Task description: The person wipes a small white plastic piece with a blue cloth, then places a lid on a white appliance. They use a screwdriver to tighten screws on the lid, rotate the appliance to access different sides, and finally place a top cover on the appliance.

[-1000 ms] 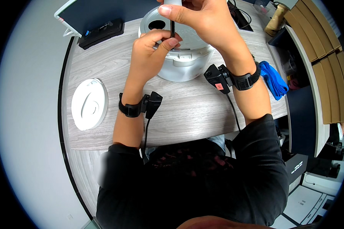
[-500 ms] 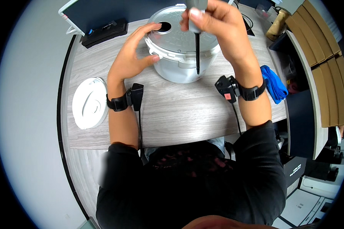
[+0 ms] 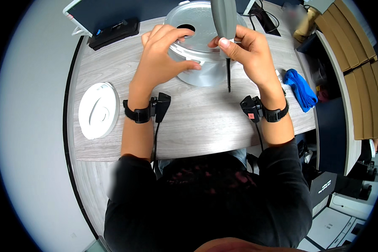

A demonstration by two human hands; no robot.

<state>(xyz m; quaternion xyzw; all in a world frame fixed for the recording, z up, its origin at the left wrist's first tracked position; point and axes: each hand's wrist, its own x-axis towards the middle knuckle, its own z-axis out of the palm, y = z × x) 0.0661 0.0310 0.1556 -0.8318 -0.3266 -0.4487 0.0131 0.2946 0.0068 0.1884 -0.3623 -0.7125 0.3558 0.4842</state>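
A round, tub-shaped white housing (image 3: 203,77) stands at the far side of the table, topped by a translucent grey cover with a round dark hole. My left hand (image 3: 164,52) grips its near left rim, fingers curled over the top by the hole and thumb against the side. In my right hand (image 3: 250,52) is a screwdriver (image 3: 224,19) with a thick grey handle, pinched at the pale collar below the handle. Its thin black shaft points down, in front of the housing's right side in this view; whether the tip touches anything I cannot tell.
A white oval lid (image 3: 92,112) lies at the left of the table. A black case (image 3: 113,34) rests at the back left, a crumpled blue cloth (image 3: 300,90) at the right edge. Cardboard boxes (image 3: 361,96) stand beyond a shelf. Black devices with cables are strapped to both wrists.
My left hand has shifted right along the housing's rim. My right hand now holds the screwdriver lower, at its collar, and the tip has moved slightly right and nearer.
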